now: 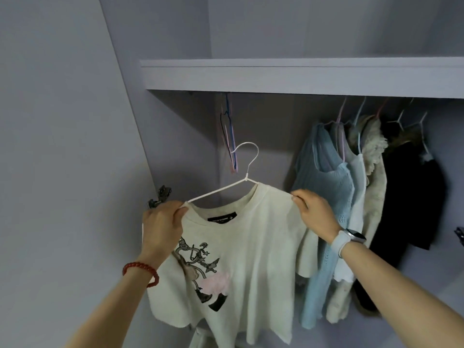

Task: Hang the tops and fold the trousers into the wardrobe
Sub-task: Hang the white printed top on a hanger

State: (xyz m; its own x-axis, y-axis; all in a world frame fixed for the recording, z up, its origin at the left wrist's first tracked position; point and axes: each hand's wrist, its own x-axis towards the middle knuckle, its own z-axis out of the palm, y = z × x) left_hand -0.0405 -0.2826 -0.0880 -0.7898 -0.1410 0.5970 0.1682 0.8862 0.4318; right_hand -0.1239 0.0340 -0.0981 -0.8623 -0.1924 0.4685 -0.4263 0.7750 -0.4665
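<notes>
Head view. Cream T-shirt (pixel 241 247), printed front, on white wire hanger (pixel 244 159), held up near the wardrobe shelf (pixel 301 76). Left hand (pixel 163 222): fingers pinch the left shoulder. Right hand (pixel 313 212): fingers pinch the right shoulder. Hung garments (pixel 364 197) far right; empty hangers (pixel 229 136) behind.

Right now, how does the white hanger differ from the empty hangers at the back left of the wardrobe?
The white hanger carries a cream T-shirt and is held by both hands, off the rail; the empty hangers dangle bare beneath the shelf. White hanger faces us; empty hangers are edge-on, pink and blue. Both look thin, like wire.
</notes>
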